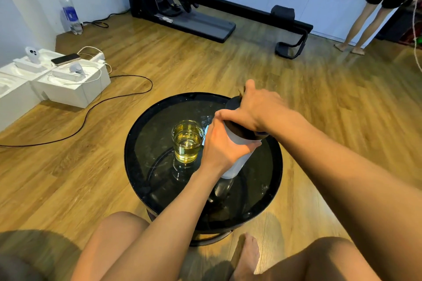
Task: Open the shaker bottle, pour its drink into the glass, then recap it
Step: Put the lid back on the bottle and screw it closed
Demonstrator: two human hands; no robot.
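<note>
left hand (225,146) fingers wrapped round frosted white shaker bottle (239,153) at frame centre, steadying it; right hand (258,109) fingers clamp black lid (237,125), likely recapping; yellow-filled clear glass (187,141) just left.

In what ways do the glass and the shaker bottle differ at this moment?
The glass is clear and shows yellow drink; the shaker bottle is frosted white with a dark lid. The glass stands free and open-topped; the shaker bottle is held by the left hand, with the right hand on its lid. Both are on the black round table.
</note>
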